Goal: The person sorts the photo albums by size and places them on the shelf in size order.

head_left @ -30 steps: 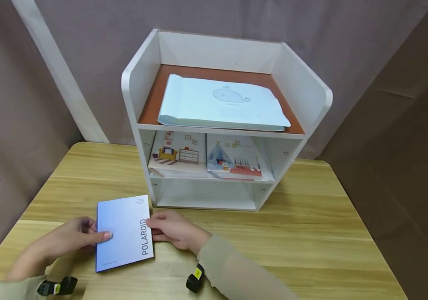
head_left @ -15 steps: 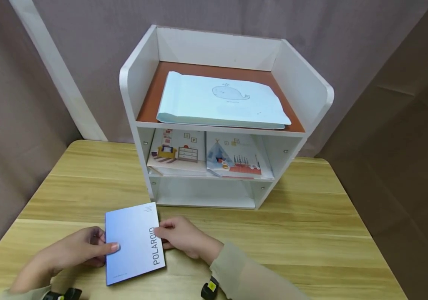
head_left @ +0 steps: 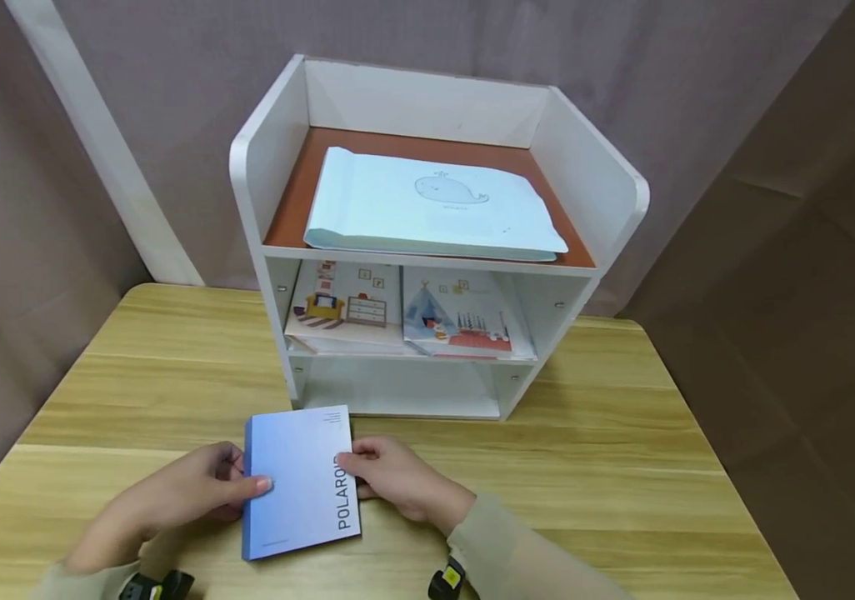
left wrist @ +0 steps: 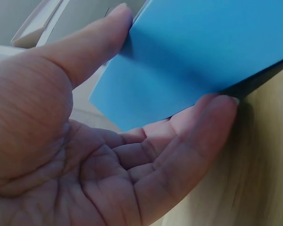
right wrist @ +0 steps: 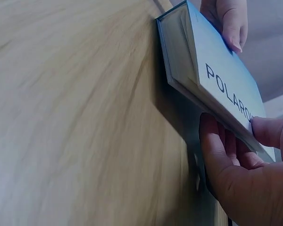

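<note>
A thick blue-to-white book marked POLAROID is held between both hands, front cover up, just in front of the shelf's left side. My left hand grips its blue spine edge, thumb on the cover and fingers beneath, as the left wrist view shows against the blue spine. At the opposite edge my right hand pinches the book, thumb over the lettering and fingers underneath. In the right wrist view the page edges face the camera, the cover standing slightly apart from them, and a shadow lies under the book.
A white shelf unit stands at the back of the wooden table. Its brown top holds a pale whale-print book. Two illustrated books lie side by side on the middle shelf, above the bottom compartment. Curtains hang behind.
Both hands have carried the POLAROID book to the right, and its blue spine edge now shows more. The books on the shelf stay as they were.
</note>
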`<move>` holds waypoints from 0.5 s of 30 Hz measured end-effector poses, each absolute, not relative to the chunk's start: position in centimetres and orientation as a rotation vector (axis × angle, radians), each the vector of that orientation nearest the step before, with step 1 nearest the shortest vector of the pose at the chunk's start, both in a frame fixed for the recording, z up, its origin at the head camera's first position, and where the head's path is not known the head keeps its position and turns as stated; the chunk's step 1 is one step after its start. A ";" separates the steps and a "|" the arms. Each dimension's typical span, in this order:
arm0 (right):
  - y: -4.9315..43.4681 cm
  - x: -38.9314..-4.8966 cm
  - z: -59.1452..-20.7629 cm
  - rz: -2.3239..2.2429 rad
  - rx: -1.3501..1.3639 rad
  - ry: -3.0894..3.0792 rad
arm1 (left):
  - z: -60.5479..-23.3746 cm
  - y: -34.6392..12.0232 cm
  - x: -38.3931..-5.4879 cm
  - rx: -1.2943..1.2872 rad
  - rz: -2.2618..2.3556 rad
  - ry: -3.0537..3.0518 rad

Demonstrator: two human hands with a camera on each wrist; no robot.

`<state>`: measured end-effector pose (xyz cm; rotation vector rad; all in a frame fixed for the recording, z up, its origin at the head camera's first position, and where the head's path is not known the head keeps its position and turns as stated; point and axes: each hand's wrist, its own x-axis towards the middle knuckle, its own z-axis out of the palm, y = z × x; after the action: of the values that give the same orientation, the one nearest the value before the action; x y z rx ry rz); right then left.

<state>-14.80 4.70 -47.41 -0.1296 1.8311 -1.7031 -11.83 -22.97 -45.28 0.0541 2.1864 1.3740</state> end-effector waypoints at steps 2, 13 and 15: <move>5.2 -14.9 -47.4 -1.706 -0.110 1.844 | -45.3 -22.4 -12.0 0.040 1.337 2.239; 7.1 -15.4 -47.3 -1.719 -0.073 1.868 | -45.6 -20.0 -12.7 0.020 1.404 2.304; 7.3 -15.5 -47.3 -1.722 -0.059 1.875 | -45.6 -19.7 -12.8 0.013 1.403 2.315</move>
<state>-15.51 7.26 -47.34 -0.0594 1.8749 -1.7219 -12.76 -19.69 -45.63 0.0127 2.3151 1.4033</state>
